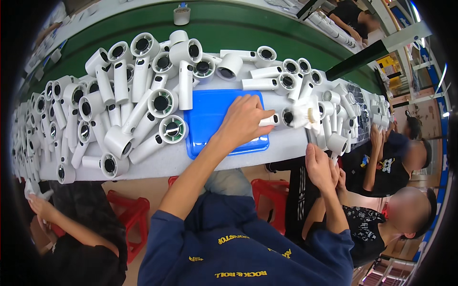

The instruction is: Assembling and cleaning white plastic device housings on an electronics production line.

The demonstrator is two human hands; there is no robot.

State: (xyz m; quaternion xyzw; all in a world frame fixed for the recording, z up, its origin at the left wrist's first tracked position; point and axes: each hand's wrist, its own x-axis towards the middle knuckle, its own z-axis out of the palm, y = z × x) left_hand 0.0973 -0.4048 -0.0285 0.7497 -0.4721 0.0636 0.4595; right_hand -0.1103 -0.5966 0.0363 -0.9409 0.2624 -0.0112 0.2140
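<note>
One shiny blue plastic tray [205, 114], left hand [245, 117] gripping one smooth white fan [270, 120] at its right edge. Dozens of round-headed, tube-handled others [113, 166] crowd the surface [292, 143]. Right hand [320, 167]'s half-curled, can't tell if it's holding anything.

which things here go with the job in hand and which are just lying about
Seemingly in use:
White plastic handheld fan, gripped by the left hand
Blue rectangular plastic tray, beneath that hand in view

Apparently just lying about:
White plastic fans heaped left of the tray
Red plastic stools on the floor
Small round off-white pot beyond the fans
</note>
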